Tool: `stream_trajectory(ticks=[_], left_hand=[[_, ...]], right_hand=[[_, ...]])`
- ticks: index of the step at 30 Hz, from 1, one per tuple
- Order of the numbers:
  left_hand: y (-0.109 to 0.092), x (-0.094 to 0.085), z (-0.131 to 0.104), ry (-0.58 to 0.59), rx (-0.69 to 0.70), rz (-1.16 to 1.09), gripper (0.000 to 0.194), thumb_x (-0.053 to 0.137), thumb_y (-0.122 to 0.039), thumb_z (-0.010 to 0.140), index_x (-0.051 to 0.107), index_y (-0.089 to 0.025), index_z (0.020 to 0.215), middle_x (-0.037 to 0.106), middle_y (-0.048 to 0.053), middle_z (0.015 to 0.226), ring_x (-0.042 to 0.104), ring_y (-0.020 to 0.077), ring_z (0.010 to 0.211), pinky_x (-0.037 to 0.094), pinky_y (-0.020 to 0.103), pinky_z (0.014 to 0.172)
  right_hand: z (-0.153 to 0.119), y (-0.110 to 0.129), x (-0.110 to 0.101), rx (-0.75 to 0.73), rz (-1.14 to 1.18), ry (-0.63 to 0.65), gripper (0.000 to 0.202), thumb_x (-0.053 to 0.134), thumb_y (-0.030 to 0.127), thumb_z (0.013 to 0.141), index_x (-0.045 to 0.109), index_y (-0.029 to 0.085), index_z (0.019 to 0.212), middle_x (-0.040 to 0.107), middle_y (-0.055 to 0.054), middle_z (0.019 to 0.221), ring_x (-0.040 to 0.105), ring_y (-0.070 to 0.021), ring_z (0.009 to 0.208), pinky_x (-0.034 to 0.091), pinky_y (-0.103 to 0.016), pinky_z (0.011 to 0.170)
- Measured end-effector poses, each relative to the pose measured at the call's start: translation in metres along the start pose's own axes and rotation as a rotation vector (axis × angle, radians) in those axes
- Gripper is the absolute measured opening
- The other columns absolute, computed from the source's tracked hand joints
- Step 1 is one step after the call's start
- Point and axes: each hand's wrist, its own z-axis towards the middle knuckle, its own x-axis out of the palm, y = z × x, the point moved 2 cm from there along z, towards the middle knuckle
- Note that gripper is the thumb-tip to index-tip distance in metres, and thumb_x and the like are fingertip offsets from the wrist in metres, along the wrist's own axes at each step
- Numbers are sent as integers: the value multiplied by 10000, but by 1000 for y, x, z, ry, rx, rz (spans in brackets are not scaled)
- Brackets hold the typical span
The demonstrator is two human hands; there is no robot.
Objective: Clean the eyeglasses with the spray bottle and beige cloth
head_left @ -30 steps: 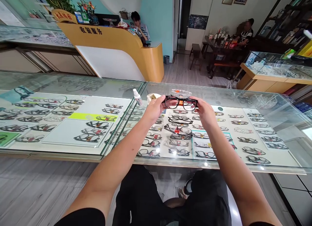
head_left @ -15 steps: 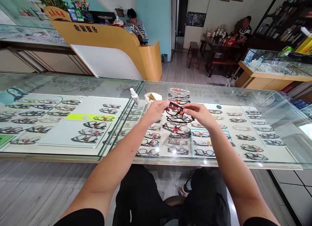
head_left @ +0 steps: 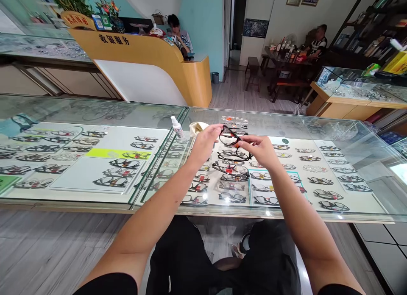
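Black-framed eyeglasses [head_left: 229,137] are held up over the glass counter between my two hands. My left hand [head_left: 206,141] pinches them at the upper left, near the hinge or temple. On the right side, my right hand [head_left: 259,149] has its fingers closed on the frame. Beneath and behind them several other eyeglasses lie in a column on the counter top, among them a dark pair [head_left: 231,169] with a red tag. Left of my left hand stand a small white spray bottle [head_left: 177,127] and a cream-coloured cloth [head_left: 197,128].
The glass display counter [head_left: 152,208] spans my front, with rows of eyeglasses inside. Beyond it are a yellow service desk [head_left: 195,83] with a seated person [head_left: 179,36], another person [head_left: 318,43] at a table, and a second showcase [head_left: 356,93] at the right.
My left hand has risen slightly, and the eyeglasses have been turned so one lens rim now tilts up towards it. My right hand stays nearly in place.
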Motion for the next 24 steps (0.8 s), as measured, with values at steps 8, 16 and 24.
stream_trajectory(ticks=[8, 16, 24], left_hand=[[-6, 32, -23, 68, -166, -150, 388, 890, -571, 798, 823, -202, 898, 564, -14, 681, 429, 122, 647, 353, 292, 620], [2, 40, -24, 60, -457, -480, 508, 1057, -508, 575, 808, -179, 871, 555, -37, 715, 403, 63, 630, 382, 232, 611], [9, 34, -18, 10, -401, -483, 481, 1029, -526, 624, 789, -182, 859, 509, -44, 723, 375, 60, 624, 358, 217, 595]], right_hand=[[-5, -8, 12, -346, -397, -440, 267, 774, 476, 964, 842, 248, 1087, 848, -70, 1020, 713, -258, 905, 513, -433, 902], [-11, -8, 28, -522, -694, -478, 270, 718, 425, 1038, 795, 232, 1211, 851, -81, 1103, 724, -277, 985, 454, -440, 906], [-13, -7, 35, -524, -636, -383, 320, 700, 414, 1018, 765, 239, 1278, 833, -94, 1149, 714, -275, 1024, 465, -443, 945]])
